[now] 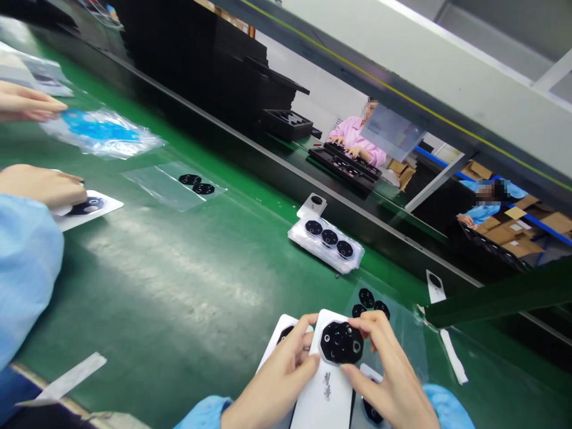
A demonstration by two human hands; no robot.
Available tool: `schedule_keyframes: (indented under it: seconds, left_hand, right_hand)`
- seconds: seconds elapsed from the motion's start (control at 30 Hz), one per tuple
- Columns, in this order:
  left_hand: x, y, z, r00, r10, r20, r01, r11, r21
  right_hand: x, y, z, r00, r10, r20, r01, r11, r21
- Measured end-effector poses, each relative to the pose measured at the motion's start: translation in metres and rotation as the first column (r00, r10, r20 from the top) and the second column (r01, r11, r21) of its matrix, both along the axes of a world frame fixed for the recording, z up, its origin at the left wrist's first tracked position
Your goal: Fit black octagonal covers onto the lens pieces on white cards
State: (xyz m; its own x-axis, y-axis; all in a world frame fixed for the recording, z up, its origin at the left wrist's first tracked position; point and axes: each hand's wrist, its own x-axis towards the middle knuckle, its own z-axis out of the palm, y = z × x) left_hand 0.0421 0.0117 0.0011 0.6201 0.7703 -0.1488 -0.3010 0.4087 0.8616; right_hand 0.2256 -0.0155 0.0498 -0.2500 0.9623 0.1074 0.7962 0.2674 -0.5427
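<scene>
A white phone back cover (pixel 325 393) with a round black camera ring (pixel 342 342) lies between my hands at the bottom middle. My left hand (pixel 279 381) grips its left edge with the fingers curled. My right hand (pixel 388 369) pinches the black ring between thumb and fingers. More white covers (pixel 280 335) lie under and beside it. A clear sheet (pixel 409 333) carrying black rings (pixel 370 302) rests just beyond my right hand.
On the green belt (pixel 179 286) sit a bagged stack of white covers (pixel 326 241), a clear film with two black discs (pixel 196 183) and a blue-filled bag (pixel 100 132). A co-worker's hands (pixel 40 185) work at left. Other people sit beyond the black rail (pixel 277 173).
</scene>
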Motion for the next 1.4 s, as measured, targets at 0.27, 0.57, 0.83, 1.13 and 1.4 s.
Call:
schedule_keyframes:
  seconds: [0.27, 0.57, 0.83, 1.13, 1.4]
  left_hand:
    - [0.001, -0.003, -0.001, 1.0, -0.004, -0.019, 0.004, 1.0, -0.006]
    - [0.002, -0.002, -0.002, 1.0, -0.01, -0.006, 0.01, 1.0, 0.002]
    - [0.001, -0.002, -0.001, 1.0, -0.011, 0.001, 0.011, 0.999, 0.03]
    - [0.0, -0.002, 0.0, 1.0, -0.018, -0.005, 0.019, 1.0, 0.014]
    - [0.0, -0.003, -0.001, 1.0, -0.018, 0.002, 0.018, 1.0, 0.012]
  right_hand:
    - [-0.009, 0.005, 0.005, 0.999, 0.034, 0.005, -0.034, 0.996, -0.086]
    - [-0.011, 0.007, 0.012, 0.999, 0.037, -0.003, -0.037, 0.993, -0.116]
    - [-0.012, 0.005, 0.011, 0.999, 0.039, 0.007, -0.038, 0.99, -0.138]
    - [-0.013, 0.007, 0.012, 0.999, 0.037, 0.011, -0.036, 0.994, -0.101]
    - [-0.013, 0.008, 0.012, 0.999, 0.042, 0.012, -0.041, 0.993, -0.113]
